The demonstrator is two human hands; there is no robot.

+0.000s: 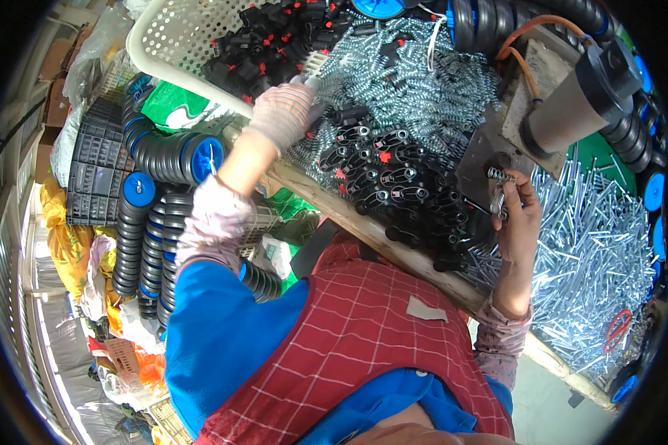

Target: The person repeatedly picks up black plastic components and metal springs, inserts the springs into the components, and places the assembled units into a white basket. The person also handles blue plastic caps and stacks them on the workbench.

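My left hand [282, 117], in a pale striped glove, reaches over the rim of a white perforated basket [177, 78]. It is just beside the black plastic parts with red bits [263, 44] and the heap of metal springs [412, 74]. Its fingertips are blurred, so what they hold, if anything, does not show. My bare right hand [519, 211] is closed around a small coil spring [499, 176] near a dark metal plate [475, 159]. Black plastic pieces with metal ends [393, 178] lie in a pile between the hands.
A grey cylinder with a black cap [583, 100] and an orange hose [545, 22] stands at the far right. Long metal pins [586, 245] and red-handled scissors [617, 331] lie below it. Ribbed black rolls with blue ends [137, 230] and a dark crate [96, 167] stand left. The bench has a wooden edge [364, 226].
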